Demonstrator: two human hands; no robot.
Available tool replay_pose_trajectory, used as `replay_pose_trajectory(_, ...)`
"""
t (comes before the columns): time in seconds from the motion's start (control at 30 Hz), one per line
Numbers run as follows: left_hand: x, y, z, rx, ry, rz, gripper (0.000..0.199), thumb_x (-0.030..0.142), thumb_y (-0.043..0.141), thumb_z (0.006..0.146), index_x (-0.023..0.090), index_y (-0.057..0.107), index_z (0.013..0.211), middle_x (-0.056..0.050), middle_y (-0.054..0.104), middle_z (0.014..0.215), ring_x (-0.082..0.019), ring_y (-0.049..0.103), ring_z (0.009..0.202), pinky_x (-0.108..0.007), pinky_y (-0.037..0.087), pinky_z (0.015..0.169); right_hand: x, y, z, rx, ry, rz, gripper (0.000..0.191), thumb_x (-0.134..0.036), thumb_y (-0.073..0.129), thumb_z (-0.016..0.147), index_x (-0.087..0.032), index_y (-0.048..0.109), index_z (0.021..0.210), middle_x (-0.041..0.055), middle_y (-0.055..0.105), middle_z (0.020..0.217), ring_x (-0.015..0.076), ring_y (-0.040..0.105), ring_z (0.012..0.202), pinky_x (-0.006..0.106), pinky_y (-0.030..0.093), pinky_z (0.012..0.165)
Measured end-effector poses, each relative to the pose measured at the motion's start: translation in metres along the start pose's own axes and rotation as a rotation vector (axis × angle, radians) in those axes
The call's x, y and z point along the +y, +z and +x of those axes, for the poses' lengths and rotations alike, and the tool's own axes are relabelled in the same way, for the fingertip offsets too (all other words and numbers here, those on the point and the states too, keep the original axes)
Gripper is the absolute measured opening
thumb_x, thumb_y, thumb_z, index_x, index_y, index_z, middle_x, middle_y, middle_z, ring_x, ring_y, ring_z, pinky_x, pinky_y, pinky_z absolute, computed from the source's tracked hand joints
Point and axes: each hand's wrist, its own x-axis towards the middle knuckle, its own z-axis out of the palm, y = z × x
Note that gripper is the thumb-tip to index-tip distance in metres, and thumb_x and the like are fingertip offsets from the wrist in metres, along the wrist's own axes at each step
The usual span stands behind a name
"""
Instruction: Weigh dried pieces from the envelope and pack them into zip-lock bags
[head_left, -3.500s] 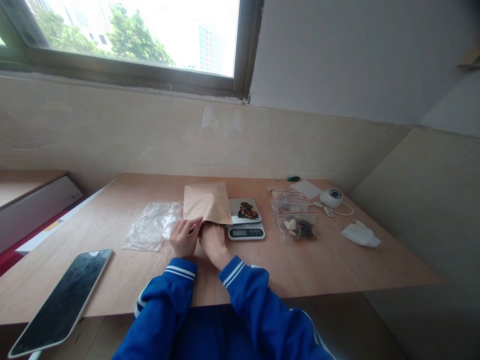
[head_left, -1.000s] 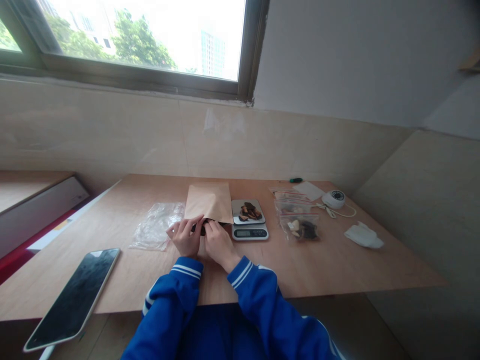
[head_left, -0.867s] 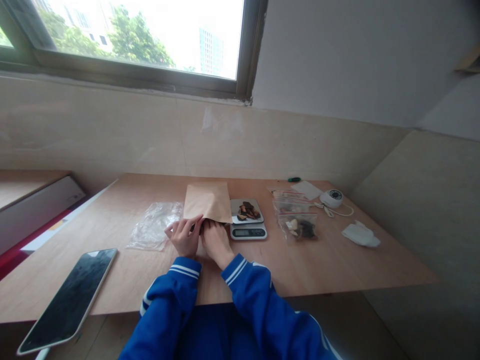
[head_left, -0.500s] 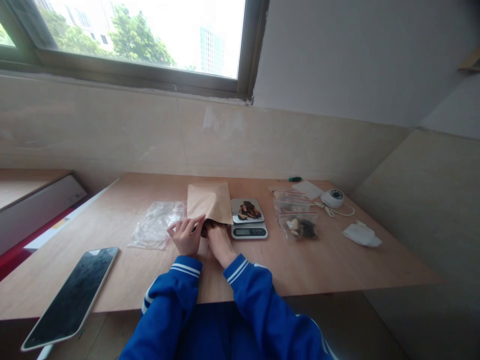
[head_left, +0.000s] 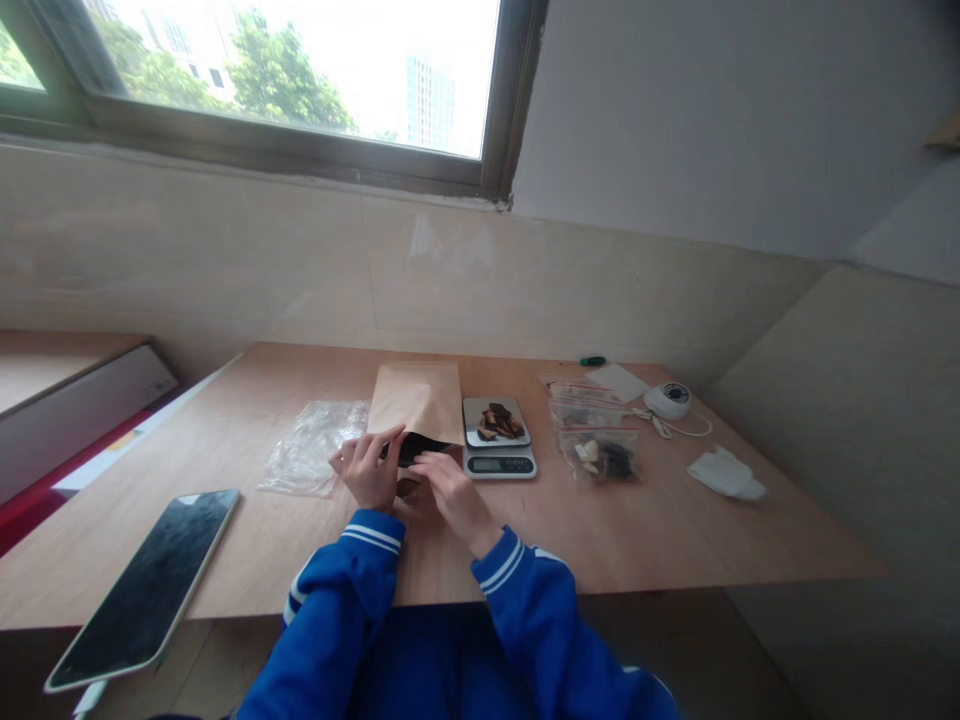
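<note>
A brown paper bag (head_left: 417,398) lies on the table with its dark mouth toward me. My left hand (head_left: 369,468) pinches the left edge of that mouth. My right hand (head_left: 454,492) is at the front of the opening, its fingertips close together by the lower lip; whether they hold anything is too small to tell. A small brown piece (head_left: 407,487) shows between my hands. Right of the bag stands a kitchen scale (head_left: 501,465), bearing several dark brown dried slices (head_left: 500,423).
Crumpled clear plastic (head_left: 311,450) lies left of the bag. A tablet (head_left: 146,590) overhangs the near left edge. To the right are zip bags (head_left: 600,455) of dried pieces, a white camera (head_left: 667,400) with a cable, a white tissue (head_left: 726,472) and a green-handled tool (head_left: 592,361).
My right hand has come back out of the bag's mouth and moved slightly right. The dark opening now shows more. My left hand has stayed on the bag's edge.
</note>
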Motion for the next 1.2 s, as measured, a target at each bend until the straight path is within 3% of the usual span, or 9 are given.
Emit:
replay_pose_trajectory(0.27, 0.001, 0.000, -0.001, -0.054, -0.061, -0.019, 0.018, 0.039, 0.057, 0.085, 0.029, 0.072, 0.087, 0.000, 0.065, 0.067, -0.018, 0.052, 0.072, -0.035, 0.026, 0.081, -0.001, -0.031, 0.001, 0.347, 0.030, 0.072, 0.026, -0.016, 0.044, 0.093, -0.022, 0.063, 0.111, 0.0072, 0.065, 0.117, 0.0173, 0.060, 0.111, 0.033, 0.047, 0.100)
replay_pose_trajectory(0.43, 0.000, 0.001, -0.001, -0.027, -0.114, 0.026, 0.019, 0.041, 0.057, 0.085, 0.029, 0.072, 0.087, -0.001, 0.065, 0.068, -0.020, 0.051, 0.075, -0.036, 0.025, 0.081, 0.032, -0.052, 0.030, 0.585, 0.236, 0.068, 0.023, -0.027, 0.049, 0.092, -0.018, 0.062, 0.108, 0.0091, 0.068, 0.111, 0.0187, 0.063, 0.105, 0.033, 0.050, 0.092)
replay_pose_trajectory(0.53, -0.001, 0.002, -0.001, -0.003, -0.161, 0.040, 0.020, 0.041, 0.057, 0.085, 0.028, 0.072, 0.087, -0.002, 0.066, 0.073, -0.021, 0.051, 0.078, -0.036, 0.024, 0.082, 0.064, -0.055, 0.051, 0.384, 0.342, 0.068, 0.022, -0.029, 0.050, 0.091, -0.017, 0.063, 0.104, 0.0076, 0.071, 0.101, 0.0183, 0.066, 0.095, 0.031, 0.051, 0.084)
replay_pose_trajectory(0.67, -0.001, 0.002, 0.000, 0.004, -0.194, 0.046, 0.022, 0.042, 0.055, 0.085, 0.028, 0.071, 0.088, -0.003, 0.067, 0.076, -0.022, 0.051, 0.081, -0.037, 0.025, 0.081, 0.092, -0.054, 0.065, -0.005, 0.314, -0.122, 0.018, -0.020, 0.049, 0.090, -0.019, 0.066, 0.096, 0.0068, 0.072, 0.096, 0.0196, 0.066, 0.092, 0.034, 0.048, 0.086)
replay_pose_trajectory(0.73, -0.001, 0.001, 0.001, 0.003, -0.208, 0.039, 0.023, 0.042, 0.055, 0.085, 0.027, 0.072, 0.089, -0.004, 0.066, 0.076, -0.022, 0.051, 0.081, -0.037, 0.025, 0.081, 0.093, -0.055, 0.064, -0.043, 0.279, -0.246, 0.018, -0.018, 0.050, 0.089, -0.018, 0.066, 0.096, 0.0093, 0.070, 0.102, 0.0226, 0.063, 0.102, 0.040, 0.043, 0.094)
replay_pose_trajectory(0.83, 0.000, 0.002, 0.001, 0.018, -0.230, 0.028, 0.023, 0.042, 0.055, 0.085, 0.027, 0.072, 0.088, -0.003, 0.067, 0.077, -0.022, 0.051, 0.082, -0.037, 0.026, 0.082, 0.074, -0.052, 0.047, 0.154, 0.211, -0.303, 0.021, -0.019, 0.046, 0.090, -0.017, 0.064, 0.102, 0.0111, 0.066, 0.110, 0.0241, 0.057, 0.110, 0.045, 0.038, 0.099)
replay_pose_trajectory(0.93, 0.001, 0.002, 0.002, 0.034, -0.241, 0.041, 0.022, 0.042, 0.056, 0.085, 0.028, 0.072, 0.088, -0.003, 0.068, 0.078, -0.022, 0.052, 0.082, -0.037, 0.027, 0.082, 0.038, -0.039, 0.019, 0.309, 0.139, -0.224, 0.024, -0.016, 0.039, 0.091, -0.018, 0.062, 0.099, 0.0086, 0.066, 0.094, 0.0204, 0.060, 0.092, 0.038, 0.046, 0.087)
replay_pose_trajectory(1.03, 0.001, 0.001, 0.003, 0.036, -0.227, 0.060, 0.021, 0.043, 0.057, 0.084, 0.028, 0.072, 0.087, -0.003, 0.067, 0.075, -0.021, 0.051, 0.077, -0.036, 0.027, 0.080, 0.005, -0.015, -0.001, 0.006, -0.055, -0.133, 0.023, -0.012, 0.042, 0.087, -0.018, 0.061, 0.098, 0.0069, 0.065, 0.091, 0.0187, 0.059, 0.087, 0.033, 0.049, 0.081)
replay_pose_trajectory(1.2, 0.002, -0.002, 0.004, 0.040, -0.257, 0.052, 0.022, 0.043, 0.057, 0.084, 0.028, 0.072, 0.086, -0.002, 0.067, 0.074, -0.020, 0.051, 0.075, -0.036, 0.027, 0.080, -0.010, 0.016, -0.001, -0.243, 0.028, -0.172, 0.032, -0.015, 0.050, 0.087, -0.015, 0.053, 0.119, 0.0111, 0.059, 0.119, 0.0224, 0.052, 0.113, 0.039, 0.047, 0.095)
